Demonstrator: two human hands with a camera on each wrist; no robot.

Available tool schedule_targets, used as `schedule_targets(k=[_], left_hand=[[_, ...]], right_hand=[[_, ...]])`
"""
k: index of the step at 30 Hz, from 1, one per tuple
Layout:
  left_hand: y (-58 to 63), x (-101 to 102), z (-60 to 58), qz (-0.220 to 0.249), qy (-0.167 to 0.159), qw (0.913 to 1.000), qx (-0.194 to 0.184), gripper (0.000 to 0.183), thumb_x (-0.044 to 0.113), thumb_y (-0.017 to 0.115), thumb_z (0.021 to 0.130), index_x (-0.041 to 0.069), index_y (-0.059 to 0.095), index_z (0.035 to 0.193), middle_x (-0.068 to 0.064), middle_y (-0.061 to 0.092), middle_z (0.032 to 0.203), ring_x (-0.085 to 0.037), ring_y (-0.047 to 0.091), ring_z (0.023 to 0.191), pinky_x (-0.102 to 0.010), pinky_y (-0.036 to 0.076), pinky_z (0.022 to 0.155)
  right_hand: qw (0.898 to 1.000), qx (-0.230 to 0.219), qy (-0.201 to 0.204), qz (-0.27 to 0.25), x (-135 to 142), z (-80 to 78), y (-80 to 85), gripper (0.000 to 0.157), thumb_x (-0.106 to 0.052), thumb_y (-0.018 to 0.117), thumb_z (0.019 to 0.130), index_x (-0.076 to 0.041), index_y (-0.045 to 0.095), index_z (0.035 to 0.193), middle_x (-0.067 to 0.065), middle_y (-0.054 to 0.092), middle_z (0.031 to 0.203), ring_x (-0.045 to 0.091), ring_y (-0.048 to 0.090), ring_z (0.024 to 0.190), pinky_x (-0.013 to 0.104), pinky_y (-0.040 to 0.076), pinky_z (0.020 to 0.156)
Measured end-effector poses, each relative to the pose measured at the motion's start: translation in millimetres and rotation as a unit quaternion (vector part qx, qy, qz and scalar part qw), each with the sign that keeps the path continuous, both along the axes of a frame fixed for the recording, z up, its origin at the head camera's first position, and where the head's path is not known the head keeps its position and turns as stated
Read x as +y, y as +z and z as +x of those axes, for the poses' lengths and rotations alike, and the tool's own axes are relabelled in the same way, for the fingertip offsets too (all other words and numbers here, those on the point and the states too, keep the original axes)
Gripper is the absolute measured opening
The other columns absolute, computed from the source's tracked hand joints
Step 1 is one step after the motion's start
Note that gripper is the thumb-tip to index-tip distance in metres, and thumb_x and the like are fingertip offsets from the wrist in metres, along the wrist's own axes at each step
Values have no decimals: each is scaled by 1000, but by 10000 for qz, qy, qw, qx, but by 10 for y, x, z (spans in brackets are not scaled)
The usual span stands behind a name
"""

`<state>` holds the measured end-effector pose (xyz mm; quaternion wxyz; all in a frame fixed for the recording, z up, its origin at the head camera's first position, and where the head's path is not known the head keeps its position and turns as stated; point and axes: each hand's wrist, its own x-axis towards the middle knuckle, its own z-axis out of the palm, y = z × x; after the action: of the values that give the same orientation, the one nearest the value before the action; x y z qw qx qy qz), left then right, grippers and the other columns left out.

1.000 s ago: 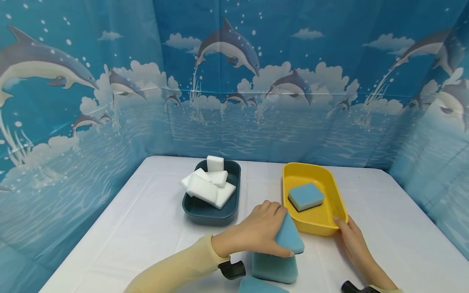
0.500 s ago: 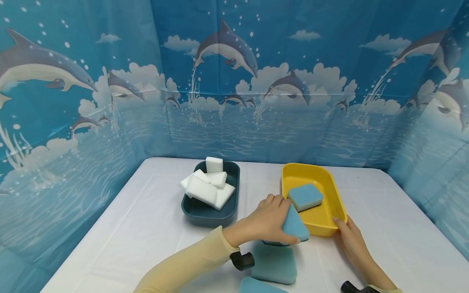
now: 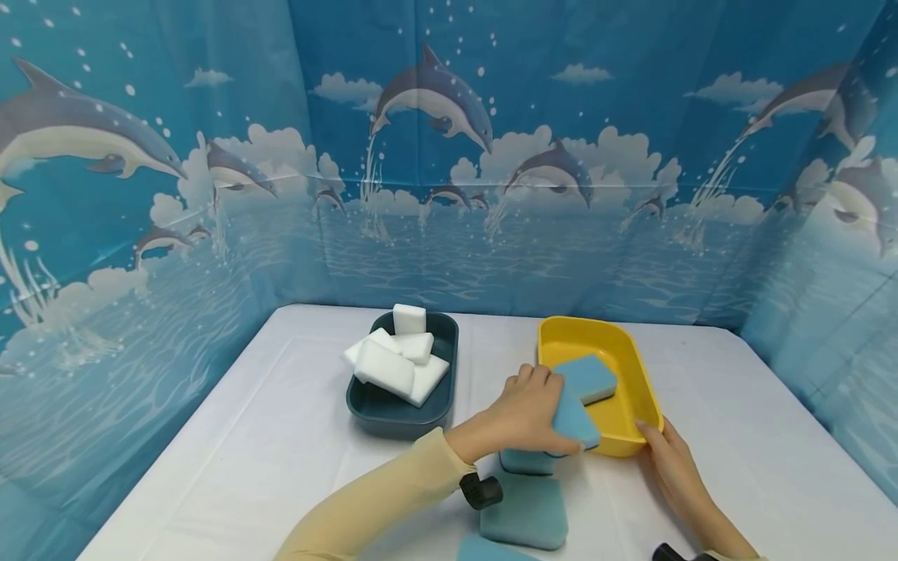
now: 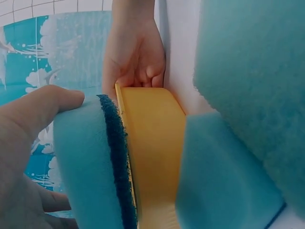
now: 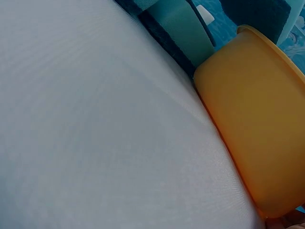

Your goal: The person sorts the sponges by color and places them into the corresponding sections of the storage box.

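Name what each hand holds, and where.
Left hand: a blue scouring sponge, by its edges. Right hand: the yellow tub, by its near right corner.

White foam blocks (image 3: 384,366) in navy oblong plastic bin (image 3: 400,425), left of yellow oblong plastic bin (image 3: 633,409) holding blue sponge block (image 3: 591,375).

Lt. blue sponge (image 3: 577,421) w/ dk. blue layer (image 4: 116,157) — yellow bin (image 3: 634,397), white blocks (image 3: 386,366), blue dolphin-print backdrop (image 3: 449,249)
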<state>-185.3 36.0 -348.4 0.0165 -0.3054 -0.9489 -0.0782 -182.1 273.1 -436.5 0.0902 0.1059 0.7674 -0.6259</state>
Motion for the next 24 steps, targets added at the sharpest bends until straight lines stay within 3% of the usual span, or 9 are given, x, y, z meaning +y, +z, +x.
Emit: schedule_targets(k=[8,24], left_hand=[[-8,98,-63,78,101,9997,219,82,68,62,73,15,43,133,-1,48,121,-13,37,100,-22,35,76],[-66,323,-209,118,242,9985,466,84,72,60,72,19,43,136,0,47,128,-13,40,108,-22,41,84]], right_hand=[[10000,-27,-10,-54,-4,12,-8,70,-43,28,100,-12,-8,151,12,0,159,16,15,140,37,11,121],[10000,69,-26,-62,0,5,-2,69,-40,28,101,-9,-8,151,12,-4,160,25,8,144,40,10,121]])
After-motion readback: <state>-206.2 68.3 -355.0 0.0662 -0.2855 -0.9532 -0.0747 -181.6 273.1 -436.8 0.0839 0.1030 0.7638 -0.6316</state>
